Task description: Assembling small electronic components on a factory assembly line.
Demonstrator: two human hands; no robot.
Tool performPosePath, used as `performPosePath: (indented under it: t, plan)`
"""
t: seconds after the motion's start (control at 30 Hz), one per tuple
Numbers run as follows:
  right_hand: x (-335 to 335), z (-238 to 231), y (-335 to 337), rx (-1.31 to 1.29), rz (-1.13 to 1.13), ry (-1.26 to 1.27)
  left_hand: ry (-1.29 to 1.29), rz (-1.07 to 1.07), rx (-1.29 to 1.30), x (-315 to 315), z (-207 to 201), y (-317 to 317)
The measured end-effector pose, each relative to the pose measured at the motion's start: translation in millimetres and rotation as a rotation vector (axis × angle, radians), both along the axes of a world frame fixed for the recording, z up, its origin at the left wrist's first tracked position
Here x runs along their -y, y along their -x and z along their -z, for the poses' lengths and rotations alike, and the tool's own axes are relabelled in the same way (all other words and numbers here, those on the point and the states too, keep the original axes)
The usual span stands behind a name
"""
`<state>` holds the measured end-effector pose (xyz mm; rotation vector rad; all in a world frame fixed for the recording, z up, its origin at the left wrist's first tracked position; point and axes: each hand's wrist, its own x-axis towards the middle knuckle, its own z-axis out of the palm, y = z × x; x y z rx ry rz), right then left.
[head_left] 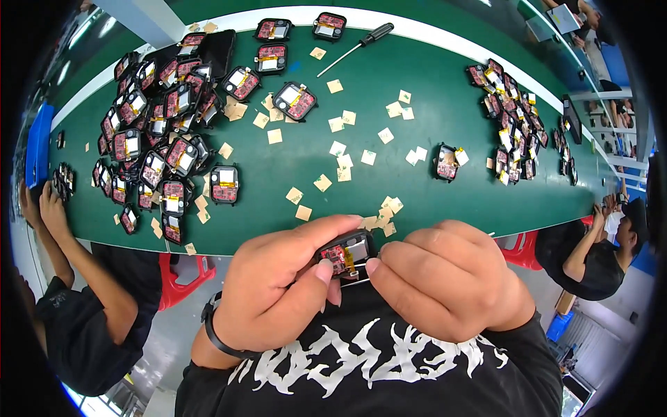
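"Black casing, red circuit board: what lies at the centre?"

"An open device (347, 254), held at the near edge of the table, in front of the person's shirt (375, 361). The left hand (278, 278) grasps it, thumb over the board and index finger along the far side."

"And the right hand (445, 278)?"

"Its fingers are curled, with the thumb tip at the device's right end, beside a yellow ribbon. Whether they pinch anything small I cannot tell."

"What is worn on the left wrist?"

"A dark wristband (221, 337)."

"Next, moving outward?"

"Pale paper squares (367, 158), scattered over the green table (417, 69); a few lie just beyond the device. A single opened unit (445, 164) lies apart, to the right of most of the squares."

"And at the sides?"

"On the left, a large heap (156, 132) of similar units, several overlapping; on the right, a smaller cluster (511, 125). A screwdriver (376, 35) with a dark handle lies near the far edge."

"Outermost?"

"A co-worker (90, 313) sits at the left and another (590, 257) at the right, with a red chair (182, 278) near the former and a blue bin (38, 142) at the far left."
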<state>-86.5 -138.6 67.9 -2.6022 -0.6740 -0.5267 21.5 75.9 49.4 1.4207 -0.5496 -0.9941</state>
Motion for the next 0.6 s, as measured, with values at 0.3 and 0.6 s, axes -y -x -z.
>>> performPosePath:
  t: [0.3, 0.6]
  plan:
    - [4.3, -0.6, -0.9, -0.037, -0.048, -0.054, -0.013, 0.032, -0.010, -1.0, 0.2, 0.9]
    - [9.7, 1.8, -2.6, -0.045, -0.135, -0.029, -0.007, 0.083, 0.086, -1.3, 3.1, 0.0]
